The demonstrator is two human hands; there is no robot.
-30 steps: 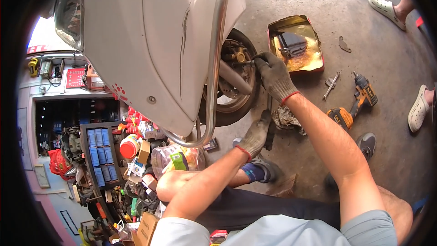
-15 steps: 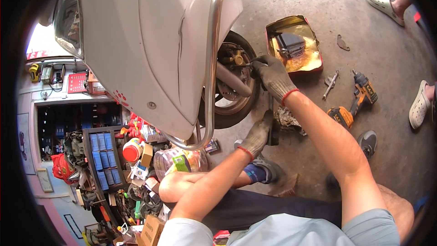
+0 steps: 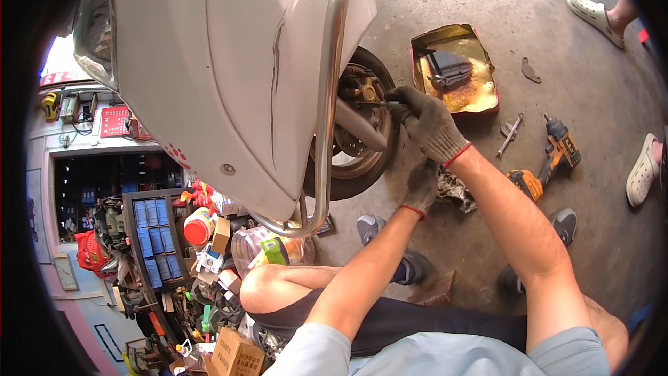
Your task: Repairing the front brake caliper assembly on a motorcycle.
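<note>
My right hand [image 3: 428,122] at the wheel [image 3: 348,186]

I have it clamped on a thin rod [image 3: 378,104] beside the brass-coloured caliper [image 3: 367,91]. Just nearer is my left hand [image 3: 422,184]; I cannot tell its grip. Beyond, far right, sits an open tray [image 3: 452,33]; a power drill [image 3: 561,143] lies nearer, farther right.

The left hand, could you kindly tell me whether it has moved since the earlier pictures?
Yes, the left hand has moved up and rightward, closer to the open box.
</note>
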